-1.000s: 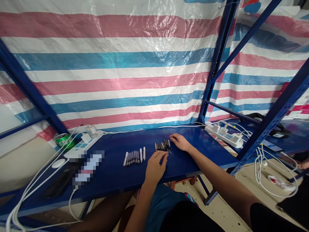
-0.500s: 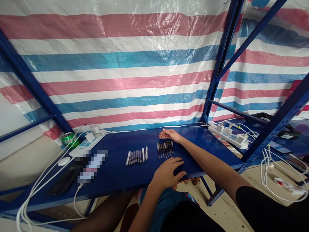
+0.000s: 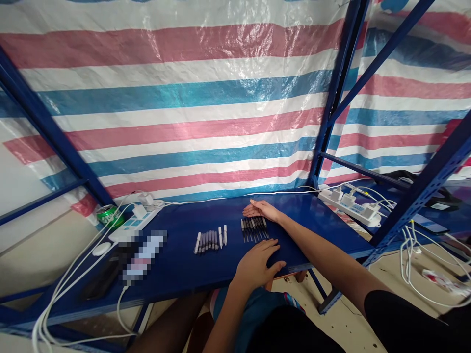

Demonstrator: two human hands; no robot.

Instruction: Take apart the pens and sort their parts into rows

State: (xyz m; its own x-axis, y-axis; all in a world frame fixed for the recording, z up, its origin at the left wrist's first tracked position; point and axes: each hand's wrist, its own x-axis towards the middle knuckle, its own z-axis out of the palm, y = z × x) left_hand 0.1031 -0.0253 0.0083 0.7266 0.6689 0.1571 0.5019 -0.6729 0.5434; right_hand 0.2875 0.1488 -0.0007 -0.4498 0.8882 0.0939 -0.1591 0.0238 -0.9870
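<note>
Several slim dark pieces with thin pointed ends (image 3: 253,229), like pen parts, lie side by side in a row on the blue table (image 3: 176,274). My right hand (image 3: 262,210) rests on its edge along the far ends of this row, fingers stretched out, seemingly touching them. On the near side, my left hand (image 3: 257,262) lies low over the table edge with fingers spread, its fingertips close to the pointed ends. Neither hand holds anything. Left of them is a second row of slim greyish see-through tubes (image 3: 208,241), with white pen-like pieces (image 3: 222,236) at its ends.
A phone (image 3: 145,255), partly blurred out, lies at the left with a dark object (image 3: 105,279) beside it. Behind them are a power strip (image 3: 138,223) and a green can (image 3: 110,215). Another power strip (image 3: 349,207) sits at the right. Blue posts (image 3: 327,117) frame the table.
My right hand has shifted slightly toward the dark pieces, and their far ends now lie more level. My left hand stays nearly in place. The view has tilted a little.
</note>
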